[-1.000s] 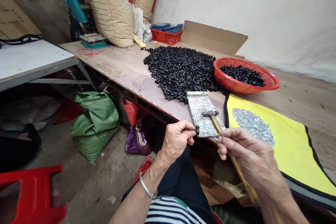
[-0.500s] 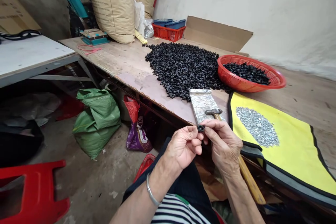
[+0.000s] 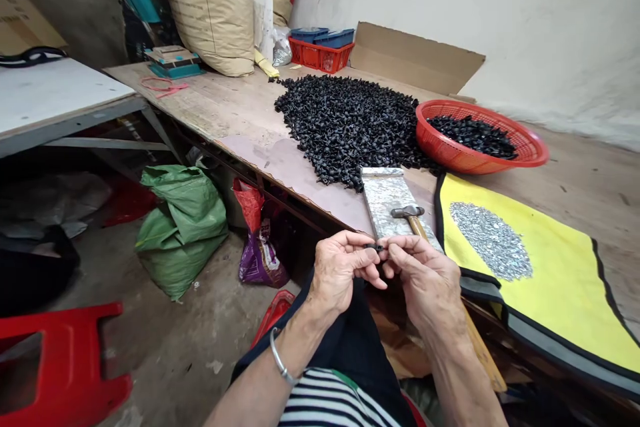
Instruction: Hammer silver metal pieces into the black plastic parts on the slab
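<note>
Between the fingertips of both hands, at the table's front edge, is a small black plastic part. My left hand pinches it between thumb and forefinger. My right hand has its thumb and fingers pressed together at the part's right end; whether it also pinches a tiny metal piece cannot be made out. Just beyond the hands lies a metal plate, with a hammer resting on it. The hammer's wooden handle passes behind my right hand. A heap of similar black parts spreads over the table behind the plate.
A red plastic basket with black parts stands at the right. Small metal pieces lie on a yellow cloth. Left of the table are a green sack, a purple bag and a red stool on the floor.
The black part has been turned in my fingers and now lies more sideways. My left thumb and forefinger have shifted along it, and my right fingertips have drawn closer together. The hammer has stayed put.
</note>
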Demonstrator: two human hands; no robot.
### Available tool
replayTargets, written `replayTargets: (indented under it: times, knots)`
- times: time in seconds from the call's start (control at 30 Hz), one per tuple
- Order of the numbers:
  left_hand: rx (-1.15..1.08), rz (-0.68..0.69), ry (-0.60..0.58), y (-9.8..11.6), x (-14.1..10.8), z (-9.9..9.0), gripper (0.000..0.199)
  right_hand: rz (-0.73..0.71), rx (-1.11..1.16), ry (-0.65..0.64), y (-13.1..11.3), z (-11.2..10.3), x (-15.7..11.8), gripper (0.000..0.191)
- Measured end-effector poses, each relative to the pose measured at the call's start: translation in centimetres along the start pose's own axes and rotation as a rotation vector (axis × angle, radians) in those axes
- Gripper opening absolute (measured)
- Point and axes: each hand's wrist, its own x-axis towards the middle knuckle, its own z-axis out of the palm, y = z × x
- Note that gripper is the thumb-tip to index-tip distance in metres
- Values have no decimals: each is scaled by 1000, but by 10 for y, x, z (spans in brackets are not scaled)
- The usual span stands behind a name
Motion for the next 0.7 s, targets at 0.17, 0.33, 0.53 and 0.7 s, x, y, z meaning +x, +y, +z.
replayTargets:
  times: [0.17, 0.33, 0.53, 0.7]
  knots:
    - [-15, -4, -11, 0, -1, 2, 24, -28, 3, 5, 1, -4, 4, 14]
    - [-22, 12, 0, -2, -3, 5, 25, -9, -6, 60, 1, 0, 4, 18]
    - [-17, 19, 27, -3, -3, 7, 26, 131, 96, 8, -4, -1, 7, 17]
    - [-1, 36, 49, -2, -3, 7, 25, 146, 90, -8, -6, -3, 9, 20]
